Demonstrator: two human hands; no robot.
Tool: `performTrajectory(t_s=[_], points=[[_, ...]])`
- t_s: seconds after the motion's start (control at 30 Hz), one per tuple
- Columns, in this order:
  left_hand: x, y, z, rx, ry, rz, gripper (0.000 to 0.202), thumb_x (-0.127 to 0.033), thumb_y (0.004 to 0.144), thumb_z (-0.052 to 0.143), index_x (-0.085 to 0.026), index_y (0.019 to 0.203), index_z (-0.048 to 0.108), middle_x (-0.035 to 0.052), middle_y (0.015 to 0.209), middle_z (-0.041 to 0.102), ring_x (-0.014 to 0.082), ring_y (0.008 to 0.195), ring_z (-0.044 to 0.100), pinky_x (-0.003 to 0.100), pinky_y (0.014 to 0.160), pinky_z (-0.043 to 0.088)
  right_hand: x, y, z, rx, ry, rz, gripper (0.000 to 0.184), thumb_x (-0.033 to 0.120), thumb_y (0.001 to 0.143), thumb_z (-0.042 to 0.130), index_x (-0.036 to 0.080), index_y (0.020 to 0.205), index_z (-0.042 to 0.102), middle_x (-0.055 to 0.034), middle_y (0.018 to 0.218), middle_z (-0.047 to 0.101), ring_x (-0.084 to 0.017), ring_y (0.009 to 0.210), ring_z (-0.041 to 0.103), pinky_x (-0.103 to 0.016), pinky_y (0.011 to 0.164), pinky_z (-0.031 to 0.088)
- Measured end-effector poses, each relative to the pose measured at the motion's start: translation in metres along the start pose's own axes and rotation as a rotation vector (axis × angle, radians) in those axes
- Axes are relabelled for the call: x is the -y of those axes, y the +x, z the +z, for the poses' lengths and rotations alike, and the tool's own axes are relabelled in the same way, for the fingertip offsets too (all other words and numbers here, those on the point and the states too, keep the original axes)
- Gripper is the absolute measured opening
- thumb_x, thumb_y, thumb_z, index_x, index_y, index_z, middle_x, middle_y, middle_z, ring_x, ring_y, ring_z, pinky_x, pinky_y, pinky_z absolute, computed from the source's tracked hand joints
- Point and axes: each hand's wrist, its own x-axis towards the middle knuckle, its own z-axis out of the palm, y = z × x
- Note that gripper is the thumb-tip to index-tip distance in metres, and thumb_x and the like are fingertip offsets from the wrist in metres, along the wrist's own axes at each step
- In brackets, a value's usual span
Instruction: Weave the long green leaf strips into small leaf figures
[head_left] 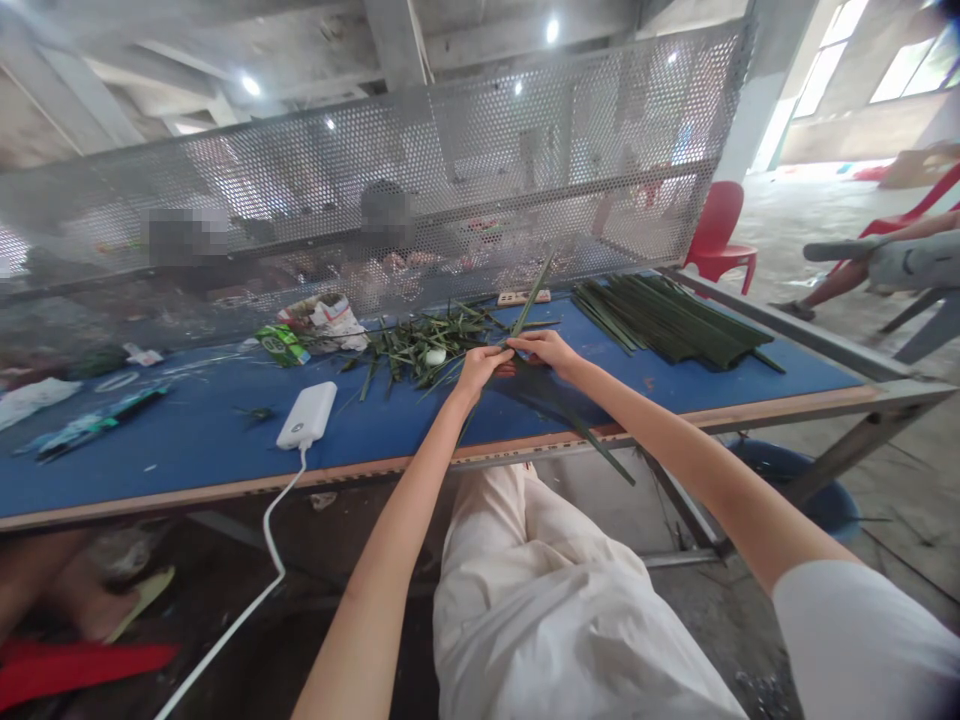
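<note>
Both hands meet above the front of the blue-topped table [390, 440]. My left hand [484, 366] is closed, its fingers pinching long green leaf strips [534, 292]. Close beside it, my right hand [546, 350] pinches the same strips, fingertips almost touching the left ones. One strip points up and away from the hands; another [611, 460] hangs down past the table's front edge. The exact crossing of the strips is hidden by my fingers. Behind the left hand lies a loose heap of short green leaf pieces [420, 340].
A stack of long dark green leaves [675, 315] lies to the right. On the left are a white power bank [309, 415] with a cable, a green packet [282, 345] and a crumpled bag [337, 322]. A perforated metal screen [300, 220] stands behind; a blue tub [810, 490] sits below right.
</note>
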Motion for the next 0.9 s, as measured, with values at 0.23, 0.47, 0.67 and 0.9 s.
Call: performTrajectory(t_s=[0.23, 0.47, 0.67, 0.9], points=[[-0.0026, -0.0022, -0.0007, 0.027, 0.005, -0.002, 0.024, -0.034, 0.063, 0.08, -0.013, 0.067, 0.07, 0.0059, 0.063, 0.071, 0.0222, 0.067, 0.069, 0.037, 0.073, 0.054, -0.0038, 0.0024, -0.001, 0.013, 0.049, 0.024, 0.043, 0.053, 0.054, 0.082, 0.015, 0.072, 0.071, 0.0022, 0.061, 0.054, -0.006, 0.052, 0.039, -0.023, 0.051, 0.032], [-0.0022, -0.0024, -0.0005, 0.056, -0.082, 0.006, 0.025, -0.033, 0.061, 0.081, -0.012, 0.072, 0.073, 0.0055, 0.068, 0.073, 0.0197, 0.065, 0.068, 0.033, 0.071, 0.053, -0.0047, 0.0044, -0.0031, 0.021, 0.045, 0.047, 0.04, 0.052, 0.056, 0.081, 0.016, 0.073, 0.071, 0.0032, 0.06, 0.052, -0.006, 0.052, 0.038, -0.023, 0.05, 0.031], [-0.001, -0.0001, -0.0006, 0.028, -0.106, 0.019, 0.027, -0.034, 0.063, 0.082, -0.012, 0.077, 0.075, 0.0068, 0.073, 0.074, 0.0203, 0.073, 0.07, 0.033, 0.078, 0.053, -0.001, 0.0001, 0.0021, 0.046, 0.028, -0.003, 0.04, 0.053, 0.058, 0.078, 0.016, 0.071, 0.069, 0.0005, 0.064, 0.057, -0.009, 0.061, 0.047, -0.023, 0.056, 0.038], [0.0003, 0.0021, -0.0044, -0.009, -0.051, 0.018, 0.021, -0.033, 0.063, 0.079, -0.014, 0.069, 0.074, 0.0074, 0.072, 0.074, 0.0213, 0.073, 0.069, 0.034, 0.077, 0.053, 0.0024, 0.0028, -0.0068, -0.418, -0.419, -0.288, 0.048, 0.053, 0.092, 0.042, 0.016, 0.116, 0.062, -0.0126, 0.1, 0.062, -0.02, 0.083, 0.058, -0.032, 0.071, 0.048]])
